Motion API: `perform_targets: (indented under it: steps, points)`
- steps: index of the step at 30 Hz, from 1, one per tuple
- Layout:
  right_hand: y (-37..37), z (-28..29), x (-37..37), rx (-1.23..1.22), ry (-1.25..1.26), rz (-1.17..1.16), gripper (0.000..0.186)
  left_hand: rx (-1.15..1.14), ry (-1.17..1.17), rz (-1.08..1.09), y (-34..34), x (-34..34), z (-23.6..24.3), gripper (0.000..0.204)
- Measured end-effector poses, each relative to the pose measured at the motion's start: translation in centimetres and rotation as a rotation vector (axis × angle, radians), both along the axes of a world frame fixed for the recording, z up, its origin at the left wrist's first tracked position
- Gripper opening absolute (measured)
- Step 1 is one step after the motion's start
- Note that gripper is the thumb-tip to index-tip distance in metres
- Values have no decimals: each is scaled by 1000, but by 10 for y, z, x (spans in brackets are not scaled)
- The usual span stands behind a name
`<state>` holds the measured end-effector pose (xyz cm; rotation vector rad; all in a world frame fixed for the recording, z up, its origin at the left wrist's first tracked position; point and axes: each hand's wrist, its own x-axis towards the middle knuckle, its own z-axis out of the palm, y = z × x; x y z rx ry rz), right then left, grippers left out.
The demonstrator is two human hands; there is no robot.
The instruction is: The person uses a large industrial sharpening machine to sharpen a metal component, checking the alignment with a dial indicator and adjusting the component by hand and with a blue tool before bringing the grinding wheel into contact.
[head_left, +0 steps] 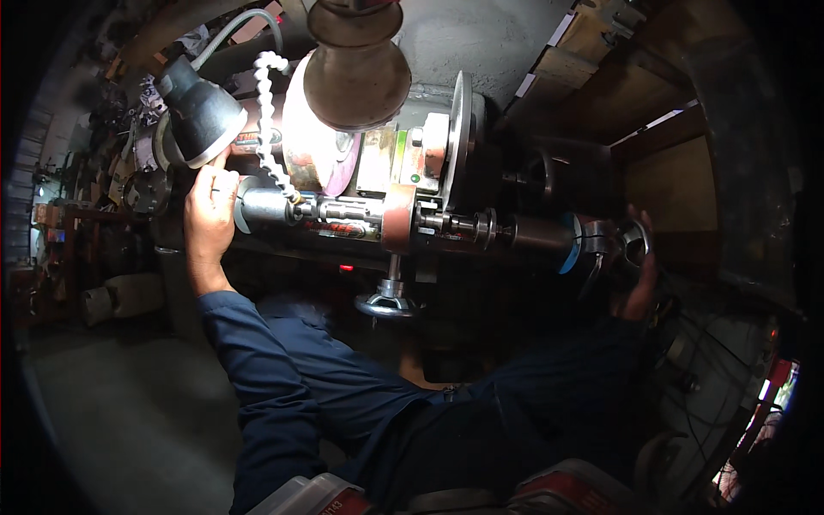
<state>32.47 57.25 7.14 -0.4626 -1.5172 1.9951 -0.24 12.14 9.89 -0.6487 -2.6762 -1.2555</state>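
Observation:
My left hand (211,206) is at the left end of a grey metal drum (268,206) on a grinding machine. Its fingers bend up beneath the lamp, and what they close on is hidden. At the far right, my right hand (637,296) wraps round the rim of a small handwheel (633,243), partly in shadow. Between the two hands runs a row of shiny shafts (348,210), passing behind a brown ring-shaped bracket (398,219). A dark cylinder (539,233) with a blue band sits nearer the right hand.
A black lamp (202,116) hangs just above my left hand. A white segmented hose (266,120) bends down to the shafts. Behind them are a pale grinding wheel (311,129) and a large metal disc (461,137). Another handwheel (388,305) juts toward my lap.

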Motion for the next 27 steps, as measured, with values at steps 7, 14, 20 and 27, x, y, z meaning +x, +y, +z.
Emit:
perform_targets:
  steps: [7,14,20,27]
  points:
    - [9,-2,-1,51,-4,100,80,79,-66,-56,-6,-3,-7,17]
    - [17,9,-13,-396,30,171,86,132,-117,-24,-14,-2,-8,33]
    - [30,13,-15,-479,2,245,85,27,-90,11,-15,-8,-8,14]
    - [36,14,-8,-514,86,273,83,65,-77,20,-21,-7,-11,12]
